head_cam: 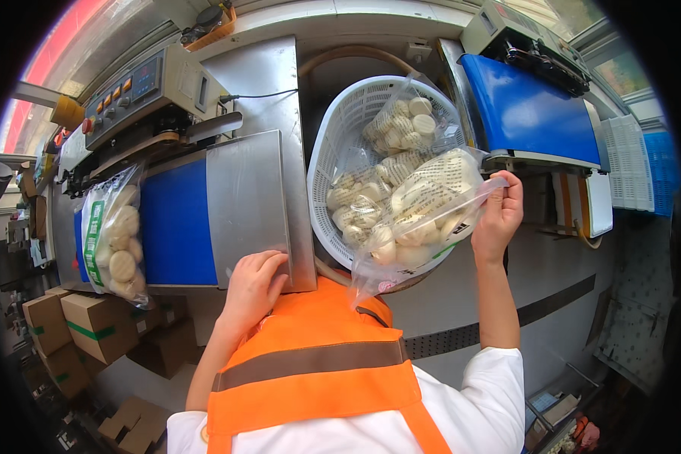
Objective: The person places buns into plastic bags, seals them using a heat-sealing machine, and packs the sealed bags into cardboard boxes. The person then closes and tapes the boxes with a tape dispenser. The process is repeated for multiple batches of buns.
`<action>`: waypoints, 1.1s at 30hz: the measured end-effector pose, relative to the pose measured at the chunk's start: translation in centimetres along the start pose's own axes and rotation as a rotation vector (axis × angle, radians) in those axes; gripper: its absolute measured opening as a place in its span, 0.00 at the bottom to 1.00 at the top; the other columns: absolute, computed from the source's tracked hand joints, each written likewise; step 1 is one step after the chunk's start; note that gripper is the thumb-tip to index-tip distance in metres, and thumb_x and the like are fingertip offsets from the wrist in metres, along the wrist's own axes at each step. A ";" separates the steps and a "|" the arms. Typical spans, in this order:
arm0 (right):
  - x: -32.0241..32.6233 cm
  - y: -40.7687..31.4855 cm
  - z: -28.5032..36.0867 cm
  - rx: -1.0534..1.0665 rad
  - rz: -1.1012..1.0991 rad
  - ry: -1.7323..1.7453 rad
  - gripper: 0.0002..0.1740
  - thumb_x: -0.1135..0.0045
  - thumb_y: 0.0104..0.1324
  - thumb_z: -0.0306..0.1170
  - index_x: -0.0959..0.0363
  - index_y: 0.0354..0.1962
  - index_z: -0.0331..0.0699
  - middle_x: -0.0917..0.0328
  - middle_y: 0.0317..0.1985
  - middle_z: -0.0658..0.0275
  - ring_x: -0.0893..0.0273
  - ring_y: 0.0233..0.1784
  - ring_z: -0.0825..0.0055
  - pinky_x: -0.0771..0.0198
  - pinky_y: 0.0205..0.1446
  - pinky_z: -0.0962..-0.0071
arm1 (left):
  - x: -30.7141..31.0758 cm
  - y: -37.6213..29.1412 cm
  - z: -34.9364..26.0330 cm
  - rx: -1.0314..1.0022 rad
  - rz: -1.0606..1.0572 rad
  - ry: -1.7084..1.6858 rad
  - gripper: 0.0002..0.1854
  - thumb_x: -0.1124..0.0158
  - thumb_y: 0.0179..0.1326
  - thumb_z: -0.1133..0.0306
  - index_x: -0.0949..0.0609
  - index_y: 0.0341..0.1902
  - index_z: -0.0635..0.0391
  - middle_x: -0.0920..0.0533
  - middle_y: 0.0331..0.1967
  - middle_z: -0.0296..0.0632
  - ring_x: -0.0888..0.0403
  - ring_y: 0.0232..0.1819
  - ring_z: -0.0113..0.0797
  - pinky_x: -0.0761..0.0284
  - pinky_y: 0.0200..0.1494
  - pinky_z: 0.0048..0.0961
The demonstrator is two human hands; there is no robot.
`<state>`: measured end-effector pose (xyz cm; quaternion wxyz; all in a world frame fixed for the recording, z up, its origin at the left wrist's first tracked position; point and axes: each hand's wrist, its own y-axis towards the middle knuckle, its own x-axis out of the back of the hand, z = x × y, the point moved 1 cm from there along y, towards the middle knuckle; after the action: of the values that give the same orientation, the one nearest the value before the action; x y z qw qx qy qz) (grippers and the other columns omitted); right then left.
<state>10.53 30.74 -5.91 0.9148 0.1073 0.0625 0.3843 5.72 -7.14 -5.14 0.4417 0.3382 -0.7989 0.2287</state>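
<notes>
My right hand (497, 218) grips the upper corner of a clear plastic bag (423, 213) filled with round, pale dough pieces or buns. That bag lies tilted over a white plastic basket (321, 170), above other bags of buns (400, 125) inside it. My left hand (255, 284) rests with fingers apart on the edge of a stainless steel plate (247, 198), holding nothing. Left of the plate, another printed bag of buns (122, 244) lies upright-edged on a blue conveyor belt (176, 221), by the sealing head of a band sealer (142, 96).
A second sealing machine (528, 40) with a blue belt (528, 113) stands at the right. Cardboard boxes (99, 326) are stacked below left. A black cable (261, 96) crosses the steel table (261, 62). White and blue crates (630, 162) stand far right.
</notes>
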 end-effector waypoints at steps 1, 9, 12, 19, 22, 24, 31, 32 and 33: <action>-1.0 0.1 2.9 0.057 -0.027 0.034 0.06 0.54 0.73 0.29 0.33 0.42 0.35 0.30 0.30 0.73 0.35 0.31 0.90 0.38 0.36 0.88 | -0.1 0.2 -0.2 -0.036 0.051 0.012 0.25 0.32 0.50 0.70 0.26 0.54 0.57 0.25 0.54 0.46 0.27 0.56 0.46 0.34 0.59 0.40; -9.2 1.3 19.7 0.425 -0.308 0.034 0.10 0.53 0.68 0.24 0.26 0.44 0.31 0.20 0.38 0.60 0.22 0.35 0.80 0.26 0.38 0.82 | 3.4 -1.7 -4.9 -0.429 -0.468 -0.687 0.25 0.32 0.53 0.72 0.28 0.55 0.62 0.22 0.49 0.55 0.21 0.47 0.49 0.22 0.48 0.37; -12.1 0.9 23.0 0.459 -0.341 0.130 0.11 0.51 0.66 0.26 0.23 0.43 0.32 0.19 0.36 0.57 0.20 0.37 0.75 0.23 0.38 0.78 | 8.2 -3.3 -2.1 -0.512 -0.773 -0.674 0.10 0.39 0.61 0.74 0.24 0.44 0.64 0.17 0.35 0.51 0.17 0.38 0.45 0.20 0.44 0.36; -17.6 -0.9 24.1 0.448 -0.262 0.282 0.12 0.51 0.65 0.25 0.23 0.43 0.31 0.18 0.39 0.56 0.18 0.37 0.73 0.21 0.40 0.76 | 11.4 -8.1 0.5 -0.748 -0.815 -0.417 0.23 0.30 0.47 0.67 0.30 0.45 0.54 0.19 0.39 0.49 0.18 0.37 0.43 0.19 0.38 0.34; -18.8 -0.6 22.6 0.530 -0.153 0.460 0.10 0.49 0.63 0.24 0.24 0.41 0.29 0.19 0.36 0.56 0.18 0.32 0.73 0.19 0.35 0.75 | 10.3 -8.8 0.0 -0.779 -0.979 -0.406 0.26 0.24 0.42 0.66 0.29 0.43 0.53 0.23 0.32 0.40 0.22 0.31 0.38 0.21 0.31 0.28; -19.8 -0.9 21.7 0.562 -0.189 0.453 0.10 0.48 0.63 0.24 0.24 0.40 0.28 0.19 0.35 0.57 0.18 0.31 0.72 0.18 0.34 0.75 | 10.3 -9.4 0.4 -0.802 -1.015 -0.321 0.23 0.25 0.41 0.68 0.26 0.40 0.55 0.23 0.31 0.40 0.23 0.30 0.38 0.22 0.30 0.29; -23.6 -3.8 23.4 0.397 -0.277 0.793 0.08 0.48 0.65 0.27 0.25 0.39 0.32 0.20 0.33 0.57 0.18 0.30 0.71 0.20 0.30 0.77 | 15.3 -11.5 4.1 -0.553 -1.179 -0.448 0.10 0.33 0.52 0.76 0.22 0.37 0.64 0.20 0.32 0.43 0.21 0.32 0.39 0.23 0.35 0.30; -23.4 -4.3 23.7 0.420 -0.324 0.712 0.07 0.47 0.65 0.27 0.26 0.39 0.33 0.20 0.33 0.57 0.19 0.29 0.71 0.23 0.28 0.77 | 16.0 -11.1 4.7 -0.446 -1.271 -0.594 0.08 0.35 0.56 0.75 0.22 0.38 0.64 0.20 0.33 0.42 0.21 0.33 0.37 0.24 0.37 0.29; -23.3 -5.0 23.6 0.468 -0.279 0.640 0.07 0.47 0.64 0.26 0.26 0.39 0.33 0.20 0.32 0.57 0.20 0.27 0.72 0.26 0.25 0.78 | 16.6 -10.7 5.3 -0.328 -1.367 -0.739 0.07 0.37 0.60 0.73 0.22 0.38 0.65 0.20 0.33 0.42 0.21 0.33 0.35 0.25 0.39 0.27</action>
<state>2.39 7.19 16.54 0.8434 0.1778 0.4432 0.2462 4.42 -23.43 7.22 0.2345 0.7383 -0.5326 -0.3411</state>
